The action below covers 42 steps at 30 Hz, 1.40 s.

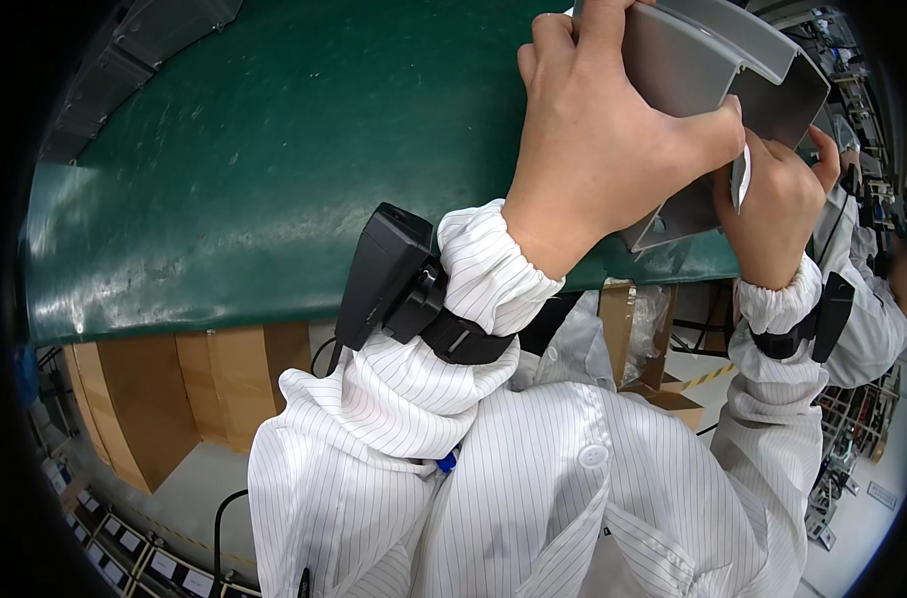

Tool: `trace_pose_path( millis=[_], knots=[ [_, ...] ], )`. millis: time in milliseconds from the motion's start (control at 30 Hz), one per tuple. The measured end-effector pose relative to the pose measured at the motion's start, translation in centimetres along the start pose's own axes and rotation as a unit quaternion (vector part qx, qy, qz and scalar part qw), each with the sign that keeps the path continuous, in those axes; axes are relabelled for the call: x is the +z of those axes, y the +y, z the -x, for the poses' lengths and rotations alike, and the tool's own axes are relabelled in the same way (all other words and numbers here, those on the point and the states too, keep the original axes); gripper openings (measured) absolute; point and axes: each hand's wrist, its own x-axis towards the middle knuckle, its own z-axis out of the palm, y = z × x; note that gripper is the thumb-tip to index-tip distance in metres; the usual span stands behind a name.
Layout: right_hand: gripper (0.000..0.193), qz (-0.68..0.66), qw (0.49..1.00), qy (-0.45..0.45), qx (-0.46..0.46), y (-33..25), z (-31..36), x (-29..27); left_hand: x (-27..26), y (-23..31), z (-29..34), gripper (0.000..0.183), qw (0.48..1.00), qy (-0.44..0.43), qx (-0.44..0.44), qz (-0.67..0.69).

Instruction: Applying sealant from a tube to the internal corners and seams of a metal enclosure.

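My left hand is closed on the edge of a grey plastic housing, its thumb along the near rim and its fingers over the far side. The housing is tilted, and its open, hollow side faces right and toward me. Inside that opening is my right hand, bent and closed, with its fingertips mostly hidden. A thin white piece, like paper or cloth, sticks out beside the right hand's fingers. What it is exactly cannot be made out.
A green-topped table lies under the housing. Grey bins stand at its far left. Open cardboard boxes sit below the near edge, with clear plastic bags in another. A co-worker's white sleeve is close by on the right.
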Motion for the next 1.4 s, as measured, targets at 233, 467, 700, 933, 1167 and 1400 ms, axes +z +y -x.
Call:
trace_pose_path(
  millis=[233, 467, 700, 933, 1167, 1400],
  knots=[
    [0.021, 0.010, 1.000, -0.021, 0.015, -0.2, -0.1, 0.1, -0.1, 0.0, 0.0, 0.076, 1.000, -0.008, -0.005, 0.004],
    [0.025, -0.034, 0.999, 0.003, 0.000, 0.5, 0.0, 0.7, -0.1, -0.2, 0.3, 0.079, 1.000, -0.022, -0.013, 0.017],
    [0.011, -0.042, 0.998, 0.042, -0.022, 0.9, -0.2, 1.4, -0.4, -1.8, 1.3, 0.091, 0.993, -0.062, -0.063, 0.077],
    [0.023, -0.020, 0.995, 0.096, -0.025, 0.3, -0.5, 1.1, -0.8, -0.5, 1.0, 0.085, 0.994, -0.074, -0.052, 0.054],
    [0.027, -0.161, 0.977, 0.135, -0.031, -1.3, -0.1, 1.8, -1.9, 1.5, -1.5, 0.082, 0.988, -0.142, -0.038, -0.049],
    [0.013, -0.269, 0.958, 0.093, 0.023, -1.7, -0.3, 3.6, -3.6, 2.8, -3.3, 0.080, 0.968, -0.218, -0.061, -0.110]
  ],
)
